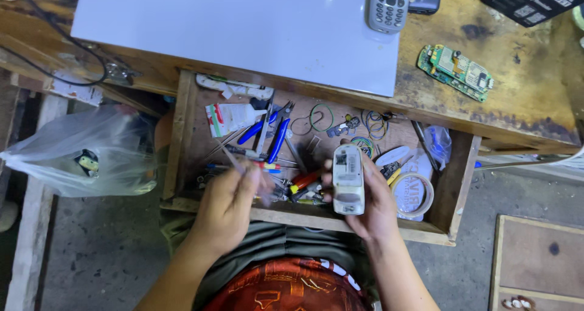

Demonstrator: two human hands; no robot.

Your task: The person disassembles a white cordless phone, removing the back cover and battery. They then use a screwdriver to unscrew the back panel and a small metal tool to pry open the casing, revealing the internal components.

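The right hand [368,198] is gripping an opened phone [348,178] back-up above the drawer [182,134]; the left hand [228,204] is pinching a thin tool [234,162], blurred, beside it.

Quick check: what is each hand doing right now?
Left hand: closed on a thin tool, blurred.
Right hand: holding a white phone body above the open drawer.

White phone shell [348,178], blue-handled pliers [277,142], perhaps red-patterned shorts [286,286].
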